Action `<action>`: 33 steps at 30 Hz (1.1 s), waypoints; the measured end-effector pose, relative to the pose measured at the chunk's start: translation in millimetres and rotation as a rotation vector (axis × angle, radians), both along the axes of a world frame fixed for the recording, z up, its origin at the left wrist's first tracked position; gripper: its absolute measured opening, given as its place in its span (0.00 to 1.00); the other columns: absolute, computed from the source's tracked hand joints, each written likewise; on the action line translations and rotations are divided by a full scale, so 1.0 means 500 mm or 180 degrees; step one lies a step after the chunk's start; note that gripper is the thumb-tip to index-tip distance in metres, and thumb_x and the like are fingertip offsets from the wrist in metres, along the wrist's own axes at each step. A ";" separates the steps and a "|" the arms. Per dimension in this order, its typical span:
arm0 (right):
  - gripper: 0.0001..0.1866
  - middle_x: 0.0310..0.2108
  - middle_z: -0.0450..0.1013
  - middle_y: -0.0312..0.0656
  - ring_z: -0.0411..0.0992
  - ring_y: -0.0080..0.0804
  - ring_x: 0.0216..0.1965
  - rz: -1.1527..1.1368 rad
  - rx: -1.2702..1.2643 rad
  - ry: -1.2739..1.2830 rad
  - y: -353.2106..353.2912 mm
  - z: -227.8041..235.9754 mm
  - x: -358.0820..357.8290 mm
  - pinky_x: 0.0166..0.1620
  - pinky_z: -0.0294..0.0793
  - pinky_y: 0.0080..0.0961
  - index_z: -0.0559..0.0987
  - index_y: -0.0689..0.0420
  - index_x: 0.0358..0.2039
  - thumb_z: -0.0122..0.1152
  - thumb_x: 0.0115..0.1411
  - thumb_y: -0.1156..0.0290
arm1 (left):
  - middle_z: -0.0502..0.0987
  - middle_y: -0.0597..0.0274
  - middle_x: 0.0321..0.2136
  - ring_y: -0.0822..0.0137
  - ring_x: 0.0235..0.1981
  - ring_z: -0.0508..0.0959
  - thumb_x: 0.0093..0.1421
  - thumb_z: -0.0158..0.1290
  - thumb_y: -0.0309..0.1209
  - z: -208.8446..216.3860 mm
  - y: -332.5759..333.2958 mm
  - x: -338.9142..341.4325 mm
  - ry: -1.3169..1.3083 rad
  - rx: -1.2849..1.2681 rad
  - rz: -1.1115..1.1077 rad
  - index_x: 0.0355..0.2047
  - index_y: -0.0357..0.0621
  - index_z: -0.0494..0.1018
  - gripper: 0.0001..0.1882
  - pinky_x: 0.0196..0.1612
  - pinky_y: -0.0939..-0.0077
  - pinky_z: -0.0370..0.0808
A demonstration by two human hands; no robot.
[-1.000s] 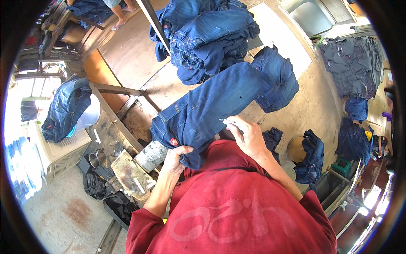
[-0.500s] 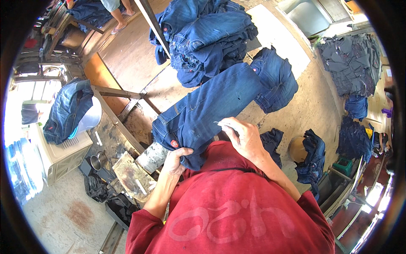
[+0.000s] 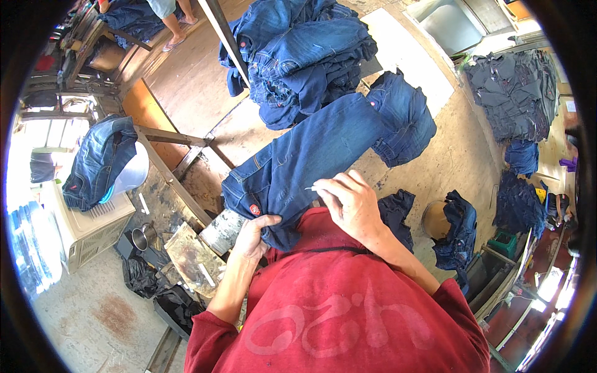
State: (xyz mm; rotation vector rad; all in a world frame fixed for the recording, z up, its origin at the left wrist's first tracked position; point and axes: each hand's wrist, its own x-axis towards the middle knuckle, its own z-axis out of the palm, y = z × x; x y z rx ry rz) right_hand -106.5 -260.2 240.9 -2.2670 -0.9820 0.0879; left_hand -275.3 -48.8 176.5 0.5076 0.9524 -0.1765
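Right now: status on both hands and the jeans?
Left hand grips waistband edge of the jeans. Right hand rests on the denim, pinching a small pale tool. Jeans spread flat on the workbench; jeans pile behind, apart.

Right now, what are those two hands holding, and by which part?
The left hand grips the blue jeans at the waistband end. The right hand pinches a small thin pale object over them; its kind is unclear.

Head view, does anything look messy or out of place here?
Yes. Jeans lie crumpled on the floor by the right hand, and another pair is draped over a white box on the left.
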 end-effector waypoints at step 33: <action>0.06 0.27 0.80 0.34 0.80 0.37 0.29 0.0377 -0.0560 -0.0445 0.099 0.033 -0.017 0.35 0.77 0.37 0.86 0.48 0.32 0.74 0.64 0.62 | 0.87 0.51 0.49 0.56 0.46 0.89 0.57 0.62 0.12 0.039 -0.007 0.008 -0.0229 0.0148 0.0053 0.58 0.31 0.79 0.26 0.55 0.60 0.87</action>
